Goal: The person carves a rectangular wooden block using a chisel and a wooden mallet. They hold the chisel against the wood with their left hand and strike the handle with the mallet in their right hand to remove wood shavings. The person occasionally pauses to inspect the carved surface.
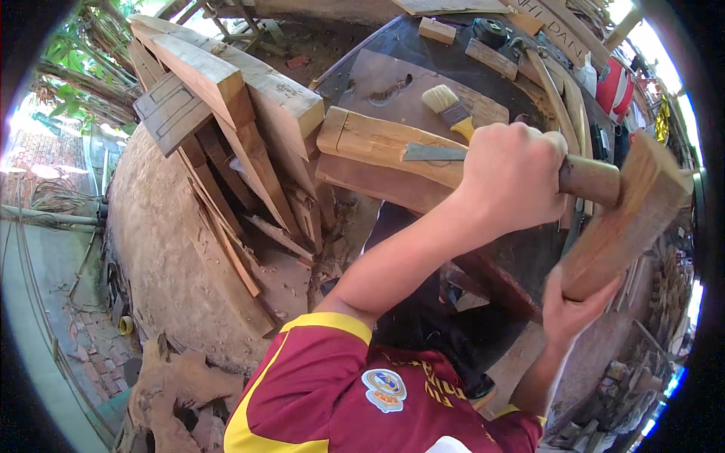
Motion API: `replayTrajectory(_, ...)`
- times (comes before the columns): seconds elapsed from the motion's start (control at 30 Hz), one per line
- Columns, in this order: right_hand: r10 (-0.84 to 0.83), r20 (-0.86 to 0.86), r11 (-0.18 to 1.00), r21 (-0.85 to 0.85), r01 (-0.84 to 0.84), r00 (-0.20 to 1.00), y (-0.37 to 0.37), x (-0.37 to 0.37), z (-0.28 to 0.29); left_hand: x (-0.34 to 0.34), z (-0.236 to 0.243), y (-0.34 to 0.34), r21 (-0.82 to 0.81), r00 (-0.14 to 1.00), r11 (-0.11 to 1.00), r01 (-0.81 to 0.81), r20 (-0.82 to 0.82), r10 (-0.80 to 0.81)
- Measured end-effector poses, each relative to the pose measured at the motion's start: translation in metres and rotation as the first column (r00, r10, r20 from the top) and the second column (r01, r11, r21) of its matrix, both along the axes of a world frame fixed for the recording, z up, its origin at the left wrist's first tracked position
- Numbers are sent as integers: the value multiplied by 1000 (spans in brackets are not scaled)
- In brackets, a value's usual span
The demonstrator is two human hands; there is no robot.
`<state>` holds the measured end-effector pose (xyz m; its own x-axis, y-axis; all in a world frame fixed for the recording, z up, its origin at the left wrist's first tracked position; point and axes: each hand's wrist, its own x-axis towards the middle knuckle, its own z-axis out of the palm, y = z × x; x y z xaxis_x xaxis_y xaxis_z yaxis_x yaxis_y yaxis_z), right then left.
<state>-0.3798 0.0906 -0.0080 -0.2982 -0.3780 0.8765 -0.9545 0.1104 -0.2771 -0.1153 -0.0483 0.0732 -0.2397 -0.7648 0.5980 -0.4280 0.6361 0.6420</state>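
Observation:
My left hand point(515, 175) is closed around a chisel point(435, 152). Its flat metal blade points left along a pale wooden beam point(370, 142), and its round wooden handle sticks out to the right of my fist. My right hand point(578, 308) grips the lower end of a thick wooden block point(623, 223). The block's upper part meets or nearly meets the butt of the chisel handle; I cannot tell whether they touch. Just beyond the beam lies a brush point(447, 108) with pale bristles and a yellow handle.
Large planks point(257, 79) lean together at the left beside a broad wooden slab point(155, 204). On the dark table point(370, 57) are a tape measure point(489, 32), a small wood block point(437, 30) and other offcuts. A gnarled wood piece point(177, 389) lies at the lower left.

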Motion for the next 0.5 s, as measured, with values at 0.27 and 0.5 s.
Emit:
replayTrajectory(0.27,292,576,919,-389,-58,763,22,29,69,1,-7,-1,-23,999,1000,-20,49,21)
replayTrajectory(0.5,310,119,941,100,-322,943,-2,102,26,-7,-12,-3,-49,992,996,-69,102,73)
